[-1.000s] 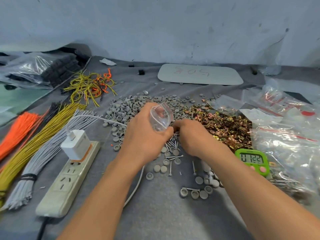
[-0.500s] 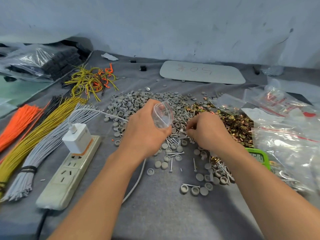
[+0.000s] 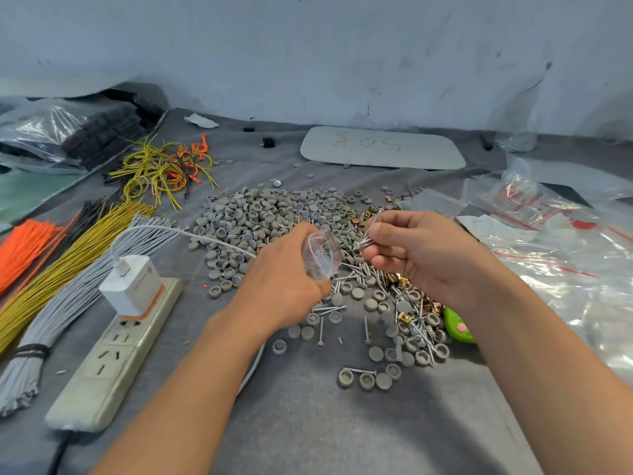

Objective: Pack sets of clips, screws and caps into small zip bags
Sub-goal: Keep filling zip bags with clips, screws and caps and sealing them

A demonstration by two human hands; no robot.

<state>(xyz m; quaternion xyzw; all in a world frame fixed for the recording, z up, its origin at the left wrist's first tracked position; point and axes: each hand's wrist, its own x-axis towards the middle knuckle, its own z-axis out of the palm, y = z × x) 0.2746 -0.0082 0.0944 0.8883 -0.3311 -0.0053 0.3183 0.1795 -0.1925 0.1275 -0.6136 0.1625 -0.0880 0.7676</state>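
Note:
My left hand (image 3: pixel 286 275) grips a small clear zip bag (image 3: pixel 322 256) with its mouth turned toward my right hand. My right hand (image 3: pixel 424 255) pinches a few silver screws (image 3: pixel 367 234) between thumb and fingers, just right of the bag's mouth. On the grey cloth behind lies a heap of grey caps (image 3: pixel 263 214). Loose screws (image 3: pixel 356 272) lie below the hands, and gold clips (image 3: pixel 363 214) show behind my right hand. More caps and screws (image 3: pixel 407 341) are scattered in front.
A power strip (image 3: pixel 113 354) with a white charger (image 3: pixel 132 284) lies at left, beside wire bundles (image 3: pixel 61 262). Plastic bags (image 3: pixel 561 269) are piled at right. A green timer (image 3: pixel 457 325) peeks from under my right wrist. A white board (image 3: pixel 383 147) lies at the back.
My right hand has lifted off the screw pile with screws pinched in it and moved up beside the bag's mouth. My left hand still holds the bag, a little lower.

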